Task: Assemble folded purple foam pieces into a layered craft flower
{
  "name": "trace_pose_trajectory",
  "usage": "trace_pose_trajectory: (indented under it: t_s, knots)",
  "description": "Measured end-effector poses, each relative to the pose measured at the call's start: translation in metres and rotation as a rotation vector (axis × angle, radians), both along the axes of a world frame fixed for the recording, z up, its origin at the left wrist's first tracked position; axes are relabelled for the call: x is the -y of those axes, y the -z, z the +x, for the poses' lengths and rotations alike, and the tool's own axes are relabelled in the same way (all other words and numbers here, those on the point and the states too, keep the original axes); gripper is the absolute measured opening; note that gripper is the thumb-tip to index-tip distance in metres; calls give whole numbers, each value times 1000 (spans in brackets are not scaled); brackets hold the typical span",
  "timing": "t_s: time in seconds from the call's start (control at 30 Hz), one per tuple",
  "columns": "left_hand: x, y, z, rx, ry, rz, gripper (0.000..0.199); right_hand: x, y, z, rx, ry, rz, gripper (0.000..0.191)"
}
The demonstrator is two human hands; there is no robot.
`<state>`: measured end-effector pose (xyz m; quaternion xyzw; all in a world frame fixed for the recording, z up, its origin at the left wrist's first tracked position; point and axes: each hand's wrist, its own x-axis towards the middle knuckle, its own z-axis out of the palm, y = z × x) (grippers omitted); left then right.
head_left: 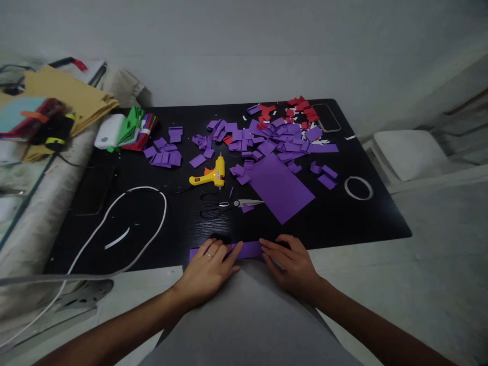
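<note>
A folded purple paper strip (249, 249) lies along the near edge of the black table. My left hand (209, 267) rests flat on its left part, fingers stretched over the paper. At the strip's right end, my right hand (290, 264) has its fingertips and thumb closed on the paper. Just beyond my hands are black-handled scissors (240, 203), blades pointing right, beside a small purple scrap. A yellow glue gun (211, 174) lies past them. To the right is a large purple paper sheet (281, 188), its far corner under cut pieces.
Purple paper pieces (278, 134) and red scraps (301, 109) cover the back. A tape ring (358, 188) lies at right. A white cable (162, 223) loops at left, near coloured bundles (137, 129). A white stool (407, 152) stands beyond the table (366, 218).
</note>
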<state>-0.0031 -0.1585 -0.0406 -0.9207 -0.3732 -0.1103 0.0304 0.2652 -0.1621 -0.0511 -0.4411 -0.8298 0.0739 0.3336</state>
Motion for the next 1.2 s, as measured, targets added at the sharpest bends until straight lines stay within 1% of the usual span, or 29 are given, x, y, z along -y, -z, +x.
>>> trace_pose_trajectory:
  t_s: [0.13,0.37,0.5,0.63,0.73,0.83,0.93,1.0,1.03,1.13,1.2]
  knots:
    - [6,-2,-10,-9,-31,26,38,2,1,-1,4,23,11,12]
    - [15,-7,-45,28,-88,92,30,3,0,-3,-8,52,-12,12]
    - [20,-13,-65,2,-127,128,26,2,-1,-2,-2,45,-11,12]
    - [23,-16,-80,-4,-135,128,26,2,0,-2,-14,37,-15,14]
    - [22,-15,-86,42,-148,96,25,1,0,-1,-25,34,-16,15]
    - [17,-13,-84,132,-177,48,21,-3,-2,-3,-22,52,-36,13]
    - [10,-11,-74,212,-211,12,21,-13,-6,-12,-13,91,-51,10]
    - [5,-9,-62,254,-215,-7,21,-19,-7,-25,-46,49,-41,9]
    - [3,-7,-56,275,-207,-17,20,-22,-7,-34,-70,12,-66,9]
    - [-3,-2,-41,295,-147,-47,22,-26,-6,-63,-73,-111,-216,9]
    - [-5,2,-37,299,-124,-56,21,-28,-6,-79,26,-114,-317,10]
